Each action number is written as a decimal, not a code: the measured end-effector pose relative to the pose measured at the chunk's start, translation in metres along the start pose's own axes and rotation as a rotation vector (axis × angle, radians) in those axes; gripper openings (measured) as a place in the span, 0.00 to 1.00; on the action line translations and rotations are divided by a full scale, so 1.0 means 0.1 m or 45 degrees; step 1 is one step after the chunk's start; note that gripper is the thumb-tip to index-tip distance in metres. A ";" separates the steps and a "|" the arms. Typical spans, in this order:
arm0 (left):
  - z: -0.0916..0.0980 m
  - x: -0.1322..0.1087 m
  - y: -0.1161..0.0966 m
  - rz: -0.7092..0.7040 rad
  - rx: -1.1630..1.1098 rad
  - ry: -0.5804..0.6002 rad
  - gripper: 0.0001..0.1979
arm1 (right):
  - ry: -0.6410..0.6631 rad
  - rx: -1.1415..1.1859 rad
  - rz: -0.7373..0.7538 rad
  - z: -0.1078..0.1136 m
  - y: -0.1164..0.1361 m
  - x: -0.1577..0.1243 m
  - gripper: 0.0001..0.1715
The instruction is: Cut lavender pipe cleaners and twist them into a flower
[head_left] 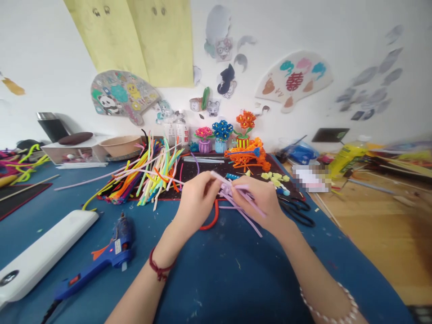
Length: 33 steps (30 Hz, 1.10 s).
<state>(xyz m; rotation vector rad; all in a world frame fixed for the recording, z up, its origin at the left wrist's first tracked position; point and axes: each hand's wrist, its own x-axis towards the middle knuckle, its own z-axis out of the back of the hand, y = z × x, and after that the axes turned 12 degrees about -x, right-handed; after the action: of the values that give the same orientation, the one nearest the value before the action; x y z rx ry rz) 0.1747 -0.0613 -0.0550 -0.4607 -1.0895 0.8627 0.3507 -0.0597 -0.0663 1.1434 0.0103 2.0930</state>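
Note:
Both hands meet above the blue table, working on lilac pipe cleaners (248, 219) whose loose ends stick out below and to the right. My left hand (199, 193) pinches one end between thumb and fingers. My right hand (258, 200) closes around the bunch where the stems cross, its fingers hiding part of the join. A red pipe cleaner (213, 221) curves on the table just beneath the left hand. Behind the hands lies a dark mat (192, 168) with a large pile of multicoloured pipe cleaners (135, 180) at its left.
A blue glue gun (116, 249) and a long white device (50, 249) lie on the left. Pipe-cleaner flowers in pots (221, 139) stand against the wall. Near them are an orange pipe-cleaner heap (249, 155), pale yellow pieces (275, 177), black cords (299, 211) and a yellow bottle (349, 157).

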 end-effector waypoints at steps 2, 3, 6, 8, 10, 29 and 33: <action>0.00 0.02 0.02 0.149 -0.090 -0.050 0.11 | -0.029 -0.281 0.222 -0.03 0.00 0.00 0.09; 0.00 0.03 0.03 0.225 -0.169 -0.057 0.12 | -0.031 -0.385 0.296 -0.04 0.01 0.00 0.10; 0.01 0.03 0.02 0.557 -0.550 0.068 0.17 | -0.041 -0.604 0.460 -0.06 0.02 0.01 0.11; 0.01 0.02 0.01 0.748 -0.786 0.188 0.19 | -0.040 -0.700 0.530 -0.08 0.01 0.02 0.11; 0.02 0.01 0.01 0.819 -0.926 0.241 0.19 | -0.021 -0.734 0.554 -0.08 0.00 0.01 0.11; 0.13 -0.01 -0.06 0.034 -0.430 0.318 0.10 | 0.342 1.181 -0.792 -0.07 0.10 0.03 0.08; 0.12 -0.02 -0.11 -0.211 -0.309 0.304 0.08 | 0.506 1.362 -0.831 -0.01 0.08 0.04 0.07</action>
<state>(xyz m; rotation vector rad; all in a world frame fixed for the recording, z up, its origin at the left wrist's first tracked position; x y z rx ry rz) 0.1673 -0.0711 -0.0433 -0.6488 -0.9984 0.5165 0.3436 -0.0628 -0.0608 1.0117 1.6105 1.6154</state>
